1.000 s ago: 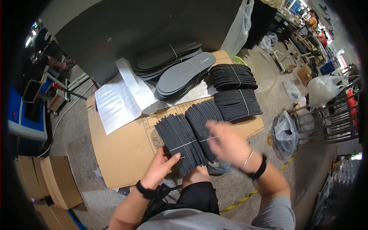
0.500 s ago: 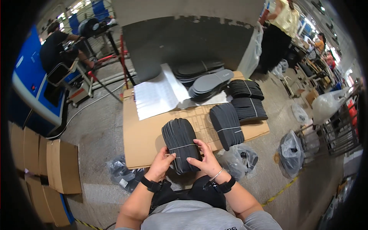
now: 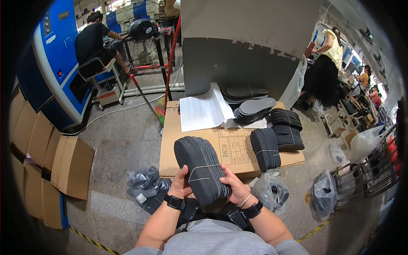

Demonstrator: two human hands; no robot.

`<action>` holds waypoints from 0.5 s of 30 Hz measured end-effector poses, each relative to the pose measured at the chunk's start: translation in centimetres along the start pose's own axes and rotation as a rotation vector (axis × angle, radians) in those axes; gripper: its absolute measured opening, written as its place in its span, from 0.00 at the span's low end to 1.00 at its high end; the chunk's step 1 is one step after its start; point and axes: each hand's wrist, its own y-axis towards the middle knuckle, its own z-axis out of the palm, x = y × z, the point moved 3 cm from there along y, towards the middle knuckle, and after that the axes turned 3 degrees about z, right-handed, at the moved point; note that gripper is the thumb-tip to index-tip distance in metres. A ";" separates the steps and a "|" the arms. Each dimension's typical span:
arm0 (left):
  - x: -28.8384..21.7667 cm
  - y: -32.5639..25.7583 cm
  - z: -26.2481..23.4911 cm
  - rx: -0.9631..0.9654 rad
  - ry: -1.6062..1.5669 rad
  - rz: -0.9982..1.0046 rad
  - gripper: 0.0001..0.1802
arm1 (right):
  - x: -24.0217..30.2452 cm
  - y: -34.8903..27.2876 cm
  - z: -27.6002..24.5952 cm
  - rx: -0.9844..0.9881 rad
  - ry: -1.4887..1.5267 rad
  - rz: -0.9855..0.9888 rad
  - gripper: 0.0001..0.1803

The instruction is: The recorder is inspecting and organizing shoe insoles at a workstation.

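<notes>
Cardboard box top, stuff piled toward the back and right
White paper sprawled by the far left corner, a grey insole stack near the far edge, plus three banded black bundles crowding the right end.

A blue machine, cardboard cartons and a worker (seated by a fan) mark a factory workshop.

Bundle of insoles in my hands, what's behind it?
The cardboard box and, farther back, white paper. The insole bundle covers part of the box's near edge, so that stretch is hidden.
</notes>
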 end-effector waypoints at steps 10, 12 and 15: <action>0.4 1.2 4.2 -0.311 0.699 0.327 0.37 | 1.9 -0.4 3.0 -0.129 -1.197 -0.452 0.39; 0.4 1.1 5.6 -0.336 0.663 0.328 0.37 | 2.7 0.3 3.1 -0.195 -1.247 -0.544 0.41; -1.3 1.0 4.6 -0.301 0.812 0.277 0.32 | 2.8 2.5 1.2 -0.049 -0.664 -0.178 0.44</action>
